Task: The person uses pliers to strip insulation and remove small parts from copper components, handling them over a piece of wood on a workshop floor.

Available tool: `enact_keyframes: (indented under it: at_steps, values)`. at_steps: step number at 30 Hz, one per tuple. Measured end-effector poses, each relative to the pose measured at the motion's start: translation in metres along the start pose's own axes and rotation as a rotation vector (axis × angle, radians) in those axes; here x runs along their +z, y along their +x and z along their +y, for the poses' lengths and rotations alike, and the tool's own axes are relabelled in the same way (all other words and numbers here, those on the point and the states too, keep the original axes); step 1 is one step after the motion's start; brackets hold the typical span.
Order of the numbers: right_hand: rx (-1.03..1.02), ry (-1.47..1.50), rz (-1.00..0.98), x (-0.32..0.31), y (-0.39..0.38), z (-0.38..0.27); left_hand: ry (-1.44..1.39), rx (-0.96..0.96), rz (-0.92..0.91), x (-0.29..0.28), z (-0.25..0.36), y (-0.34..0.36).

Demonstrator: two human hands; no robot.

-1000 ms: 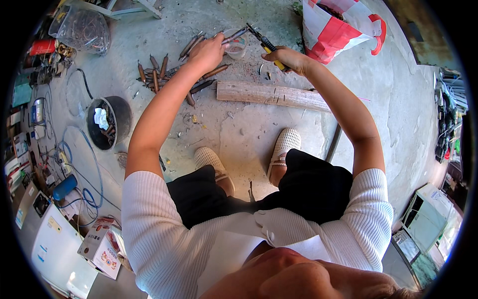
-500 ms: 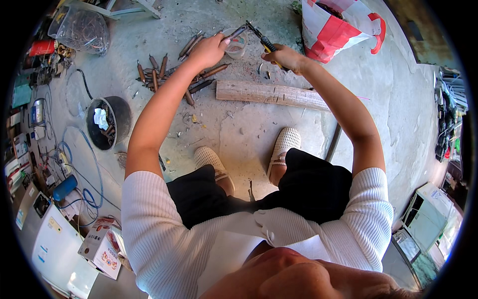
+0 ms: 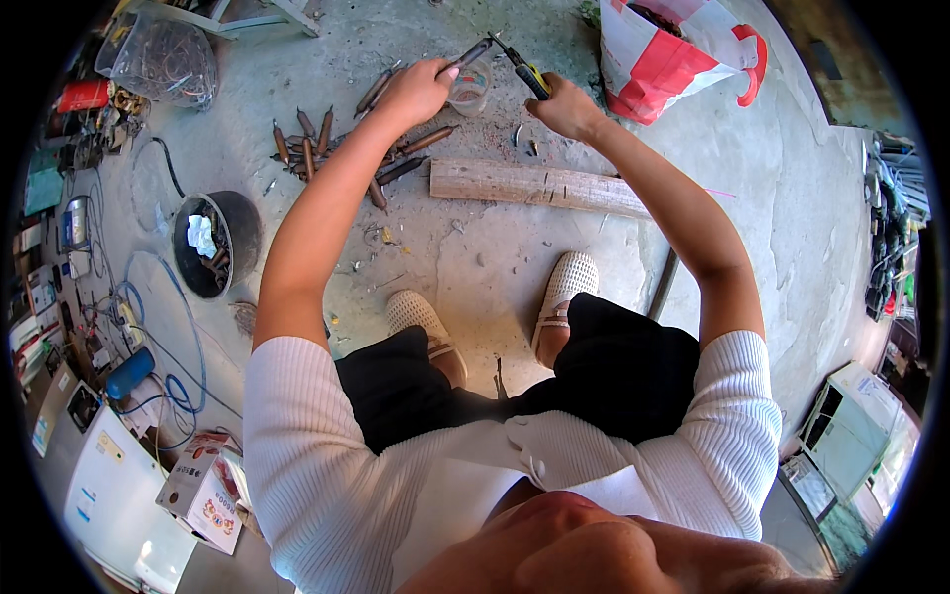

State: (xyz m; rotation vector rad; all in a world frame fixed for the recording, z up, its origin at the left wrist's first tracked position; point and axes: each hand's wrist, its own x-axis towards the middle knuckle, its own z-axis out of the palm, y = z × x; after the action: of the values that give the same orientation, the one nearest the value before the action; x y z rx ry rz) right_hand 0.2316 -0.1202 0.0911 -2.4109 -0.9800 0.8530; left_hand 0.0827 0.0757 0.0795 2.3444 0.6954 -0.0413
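My left hand (image 3: 420,95) is closed around a dark, narrow metal tube (image 3: 473,54) tilted up to the right. My right hand (image 3: 566,109) grips pliers (image 3: 529,75) with black and yellow handles, their jaws at or near the tube's upper end; contact is unclear. A small clear plastic cup (image 3: 470,91) sits below the tube. Beside and below my left hand lie several copper-brown cylindrical pieces (image 3: 308,156) with narrow ends, along with darker ones. A wooden plank (image 3: 515,184) lies below both hands, among small scraps on the concrete floor.
A red-and-white bag (image 3: 663,74) stands at upper right, a black bucket (image 3: 247,238) at left, a clear bin (image 3: 168,59) at upper left. Hoses and cables, a blue cylinder (image 3: 129,374) and a box (image 3: 203,495) line the left; a metal bar (image 3: 661,287) lies beside my right foot.
Both hands have shifted slightly upward with the tube and pliers, the upper end of the tube rising a little. Both grips continue.
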Motion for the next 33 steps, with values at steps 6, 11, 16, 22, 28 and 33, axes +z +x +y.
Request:
enact_keyframes:
  at_steps: [6, 11, 16, 22, 28, 33]
  values:
    - [0.029, -0.047, 0.01, 0.002, 0.003, 0.004, 0.023, -0.079, -0.054, -0.007, 0.016, -0.004]
    - [-0.004, -0.243, 0.173, 0.013, 0.004, 0.01, 0.152, -0.02, -0.033, 0.001, 0.009, -0.005]
    - [0.01, -0.309, 0.206, 0.007, 0.002, -0.003, 0.19, -0.03, -0.01, 0.006, 0.008, -0.005]
    - [-0.029, -0.438, 0.25, 0.005, -0.009, -0.012, 0.218, -0.068, -0.062, 0.007, 0.01, -0.003]
    - [-0.171, -0.663, 0.36, 0.002, -0.014, -0.02, 0.368, -0.106, -0.148, 0.008, 0.02, 0.001]
    - [-0.162, -0.709, 0.358, -0.002, -0.014, -0.024, 0.369, -0.06, -0.117, 0.01, 0.018, 0.003]
